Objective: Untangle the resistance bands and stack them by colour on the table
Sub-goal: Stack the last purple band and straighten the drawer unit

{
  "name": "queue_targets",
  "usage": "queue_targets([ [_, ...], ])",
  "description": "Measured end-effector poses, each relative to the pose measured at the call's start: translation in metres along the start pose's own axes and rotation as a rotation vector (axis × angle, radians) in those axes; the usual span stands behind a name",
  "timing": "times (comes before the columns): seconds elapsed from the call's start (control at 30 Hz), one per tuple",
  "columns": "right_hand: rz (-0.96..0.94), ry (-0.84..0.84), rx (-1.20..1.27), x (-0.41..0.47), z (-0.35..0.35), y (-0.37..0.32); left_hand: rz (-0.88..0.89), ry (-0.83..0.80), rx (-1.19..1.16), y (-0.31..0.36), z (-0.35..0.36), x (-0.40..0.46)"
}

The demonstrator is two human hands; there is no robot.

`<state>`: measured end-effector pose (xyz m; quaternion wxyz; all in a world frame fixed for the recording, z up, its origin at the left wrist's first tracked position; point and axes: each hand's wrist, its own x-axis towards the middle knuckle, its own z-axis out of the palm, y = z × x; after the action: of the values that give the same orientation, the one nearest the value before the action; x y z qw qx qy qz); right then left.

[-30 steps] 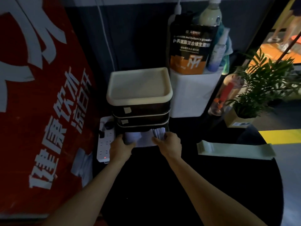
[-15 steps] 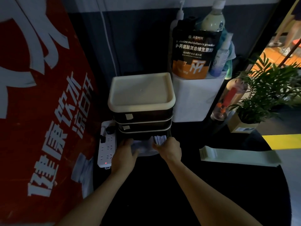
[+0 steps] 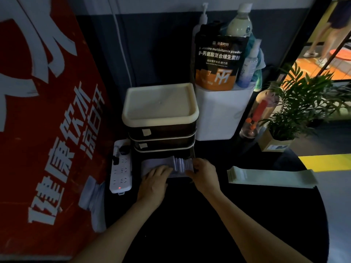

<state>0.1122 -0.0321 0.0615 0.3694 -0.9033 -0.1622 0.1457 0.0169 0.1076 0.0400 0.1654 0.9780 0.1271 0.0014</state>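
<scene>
head view: both hands are at the centre of the frame, on a bunch of pale lilac resistance bands (image 3: 171, 165) lying on the dark round table (image 3: 218, 224) just in front of the lowest tier of a stacked drawer unit (image 3: 161, 118). the left hand (image 3: 154, 182) lies palm down on the left part of the bunch, fingers fairly straight and pressing on the flat bands. the right hand (image 3: 204, 172) is at the bunch's right end, fingers curled onto the fanned, folded edges; whether it pinches them or only touches them cannot be told in the dim light.

at 3 o'clock from the hands, well apart, a stack of pale green bands (image 3: 271, 178) lies flat on the table, its folded end toward the hands.

at 9 o'clock, just beside the left hand, a white power strip (image 3: 121, 168) with a small red light. a red sign (image 3: 47, 120) with white characters fills the left side. at 1 o'clock, a white box (image 3: 220, 114) carries a black-and-orange powder pouch (image 3: 218, 59) and bottles. at 2 o'clock, a potted plant (image 3: 300, 111).
</scene>
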Motion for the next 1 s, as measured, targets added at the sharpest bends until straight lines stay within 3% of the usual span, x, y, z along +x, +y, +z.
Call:
queue_targets([
  [0.3,-0.013,-0.067,-0.022,-0.016,0.0,0.027,0.104,0.123,0.106,-0.007,0.01,-0.004],
  [0.5,0.001,-0.001,0.03,-0.001,0.003,0.024,0.144,-0.026,0.094,-0.01,-0.003,0.001],
  [0.77,0.0,-0.011,0.023,0.019,-0.003,0.027,0.081,0.097,0.003,-0.009,0.003,0.014],
  [1.0,-0.007,0.022,0.03,0.034,0.004,0.017,0.026,0.046,-0.054,-0.013,-0.012,0.029],
])
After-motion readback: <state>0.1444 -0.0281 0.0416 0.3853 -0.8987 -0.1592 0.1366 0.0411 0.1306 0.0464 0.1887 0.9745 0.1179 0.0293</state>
